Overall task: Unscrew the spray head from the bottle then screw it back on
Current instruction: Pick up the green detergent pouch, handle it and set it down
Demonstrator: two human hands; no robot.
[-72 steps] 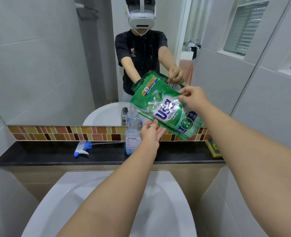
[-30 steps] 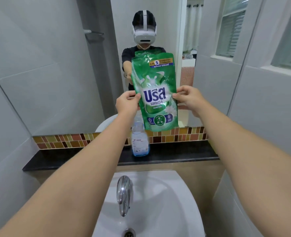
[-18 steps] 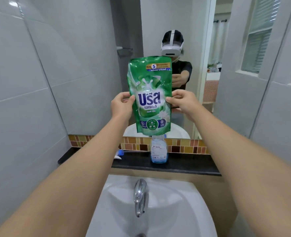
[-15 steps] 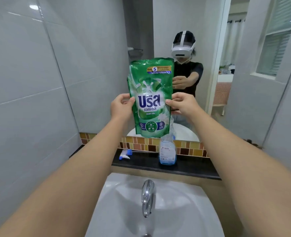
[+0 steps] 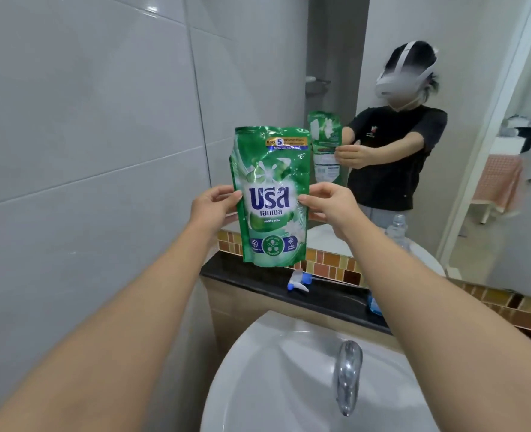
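Note:
I hold a green detergent refill pouch (image 5: pixel 270 198) upright in front of me, above the black ledge. My left hand (image 5: pixel 213 208) pinches its left edge and my right hand (image 5: pixel 331 203) pinches its right edge. The blue and white spray head (image 5: pixel 298 282) lies detached on the black ledge (image 5: pixel 329 296), below the pouch. The clear bottle with blue liquid (image 5: pixel 375 304) stands on the ledge further right, mostly hidden behind my right forearm; its open neck shows in the mirror.
A white washbasin (image 5: pixel 276 378) with a chrome tap (image 5: pixel 347 374) sits below the ledge. A mirror (image 5: pixel 445 88) above a band of coloured mosaic tiles shows my reflection. A grey tiled wall (image 5: pixel 86 151) closes the left side.
My view has swung to the left, so the bottle and ledge sit further right in the frame. Both hands keep the pouch upright; earlier it was tilted and held lower.

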